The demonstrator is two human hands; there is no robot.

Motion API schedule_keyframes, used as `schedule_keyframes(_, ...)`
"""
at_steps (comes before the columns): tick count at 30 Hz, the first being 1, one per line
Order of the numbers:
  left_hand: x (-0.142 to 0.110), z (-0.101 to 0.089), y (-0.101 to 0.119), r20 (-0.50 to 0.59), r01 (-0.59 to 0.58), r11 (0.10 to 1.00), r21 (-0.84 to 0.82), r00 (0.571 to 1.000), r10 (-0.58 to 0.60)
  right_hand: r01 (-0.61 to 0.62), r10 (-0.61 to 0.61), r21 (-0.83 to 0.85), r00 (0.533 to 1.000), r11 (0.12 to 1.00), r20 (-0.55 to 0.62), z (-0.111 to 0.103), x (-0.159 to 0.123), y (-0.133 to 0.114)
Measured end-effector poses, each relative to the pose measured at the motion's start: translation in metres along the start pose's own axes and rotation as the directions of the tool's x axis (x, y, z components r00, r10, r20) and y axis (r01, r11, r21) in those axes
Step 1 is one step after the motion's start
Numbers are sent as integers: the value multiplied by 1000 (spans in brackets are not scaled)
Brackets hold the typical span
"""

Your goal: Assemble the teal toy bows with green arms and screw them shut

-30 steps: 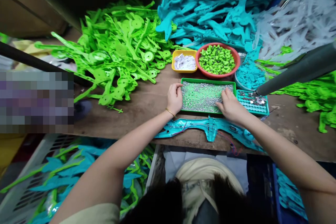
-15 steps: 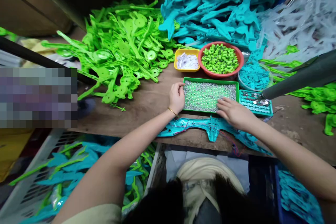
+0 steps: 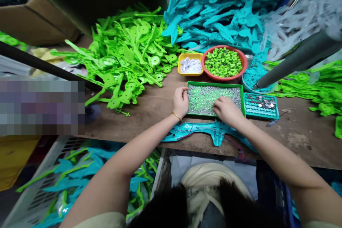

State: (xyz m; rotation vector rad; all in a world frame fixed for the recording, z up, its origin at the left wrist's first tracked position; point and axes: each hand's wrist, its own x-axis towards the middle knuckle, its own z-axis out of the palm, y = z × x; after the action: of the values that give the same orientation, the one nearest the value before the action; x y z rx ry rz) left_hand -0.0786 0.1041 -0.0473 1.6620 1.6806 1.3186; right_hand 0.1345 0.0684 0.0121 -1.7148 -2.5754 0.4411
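A green tray [image 3: 242,96] full of small silver screws lies on the wooden bench. My left hand [image 3: 180,102] grips its left edge, fingers curled over the rim. Palm down, my right hand [image 3: 226,109] rests on the screws near the tray's front middle, fingers bent; I cannot see what, if anything, is under them. A teal plastic shell [image 3: 197,129] with red wires lies along the bench edge just below both hands.
A teal tray of button cells [image 3: 261,105] sits right of the green tray. Behind are a yellow dish [image 3: 190,65], a red bowl of green pieces [image 3: 223,62], and heaps of green parts [image 3: 128,57] and teal parts [image 3: 221,10]. A grey pole [image 3: 296,60] slants in from the right.
My right hand has slid leftward across the screws, from the tray's right side toward its middle. My left hand stays on the left rim.
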Motion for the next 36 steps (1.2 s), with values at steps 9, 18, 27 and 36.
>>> schedule_keyframes(9, -1, 0, 1, -11, 14, 1000, -13, 1000, -14, -124, 133, -96, 987, 988, 92, -6, 1, -12)
schedule_keyframes(18, -1, 0, -2, -10, 11, 999, -33, 1000, -11, 150, -150, 15, 980, 989, 127, -14, 5, 16)
schedule_keyframes(27, -2, 0, -3, -13, 18, 999, -30, 1000, -18, 25, -27, 28, 997, 999, 71, 4, 13, -13)
schedule_keyframes(36, -3, 0, -7, 24, -8, 1000, 3, 1000, 8, 146, -150, 67, 986, 987, 66, -13, 1, 9)
